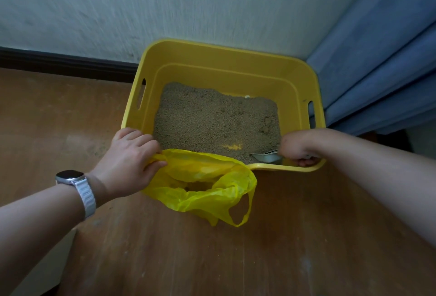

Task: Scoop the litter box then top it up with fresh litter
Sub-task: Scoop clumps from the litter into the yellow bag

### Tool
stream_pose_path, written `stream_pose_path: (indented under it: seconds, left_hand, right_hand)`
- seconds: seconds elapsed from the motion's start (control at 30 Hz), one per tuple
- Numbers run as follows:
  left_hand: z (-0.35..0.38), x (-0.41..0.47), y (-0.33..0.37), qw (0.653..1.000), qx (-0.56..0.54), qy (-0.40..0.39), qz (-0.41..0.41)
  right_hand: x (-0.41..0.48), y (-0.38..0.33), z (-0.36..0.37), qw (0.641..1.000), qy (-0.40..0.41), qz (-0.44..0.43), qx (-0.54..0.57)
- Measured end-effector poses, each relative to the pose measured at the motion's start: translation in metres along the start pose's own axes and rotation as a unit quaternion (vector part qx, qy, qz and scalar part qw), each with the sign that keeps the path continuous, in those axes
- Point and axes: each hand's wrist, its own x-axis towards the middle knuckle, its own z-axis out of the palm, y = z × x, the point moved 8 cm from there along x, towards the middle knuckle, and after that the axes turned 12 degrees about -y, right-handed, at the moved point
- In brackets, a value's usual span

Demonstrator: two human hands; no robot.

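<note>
Litter box [226,59]: a yellow tub on the wood floor, pushed against the white wall. Its long side runs left to right, with a slot handle at each short end.
Litter [212,118]: brown grains that cover most of the bottom. A small yellow patch of the bottom shows through near the front.
Scoop [265,156]: a grey scoop with slots, low in the front right corner of the box. Its front end points left and down into the litter, and its handle runs right into the fist.
Right hand [298,148]: fingers curled tight around the scoop handle, just inside the front rim.
Bag [203,182]: a thin yellow bag, mouth open and facing up. It hangs over the front rim and sags onto the floor.
Left hand [132,161]: fingers and thumb pinch the bag's left edge at the front left corner of the box.
Watch [70,176]: on the left wrist, with a pale band.
Curtain [377,59]: blue, hanging just right of the box.
</note>
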Motion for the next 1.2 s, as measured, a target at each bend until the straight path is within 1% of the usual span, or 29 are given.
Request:
stream_pose_path:
  seconds: [0.13, 0.33, 0.47, 0.53, 0.63, 0.7, 0.8, 1.0, 1.07, 1.13, 1.2]
  left_hand:
    - [-0.001, 0.0, 0.0, 1.0, 0.004, 0.009, 0.005]
    - [-0.002, 0.001, 0.001, 1.0, 0.009, 0.022, 0.012]
    - [-0.004, 0.001, 0.001, 0.999, 0.011, 0.028, 0.014]
    - [-0.004, 0.001, 0.001, 0.999, 0.01, 0.03, 0.013]
    - [-0.004, 0.0, 0.001, 0.999, 0.009, 0.028, 0.013]
    - [-0.004, 0.001, 0.001, 1.0, 0.008, 0.027, 0.013]
    - [-0.005, 0.001, 0.002, 0.999, 0.008, 0.033, 0.016]
    - [-0.002, 0.0, 0.0, 0.999, 0.009, 0.031, 0.013]
    - [0.0, 0.0, -0.001, 0.999, 0.008, 0.029, 0.012]
    - [0.001, -0.001, -0.001, 0.999, 0.006, 0.028, 0.015]
    - [0.003, -0.001, -0.001, 1.0, 0.005, 0.024, 0.015]
  right_hand:
    - [0.003, 0.001, 0.0, 1.0, -0.011, -0.003, 0.005]
    - [0.009, -0.001, 0.0, 0.999, 0.005, -0.013, -0.05]
    - [0.014, -0.009, -0.003, 0.993, 0.031, -0.033, -0.112]
    - [0.016, -0.017, 0.0, 0.986, 0.052, -0.012, -0.158]
    - [0.029, -0.025, 0.005, 0.962, 0.073, -0.01, -0.264]
    - [0.035, -0.029, 0.003, 0.952, 0.082, -0.019, -0.296]
    - [0.048, -0.029, -0.005, 0.954, 0.1, -0.022, -0.283]
    - [0.064, -0.033, -0.024, 0.934, 0.089, 0.006, -0.345]
    - [0.071, -0.034, -0.029, 0.941, 0.085, 0.014, -0.327]
    - [0.082, -0.03, -0.034, 0.959, 0.088, 0.018, -0.27]
    - [0.084, -0.034, -0.037, 0.962, 0.096, -0.004, -0.255]
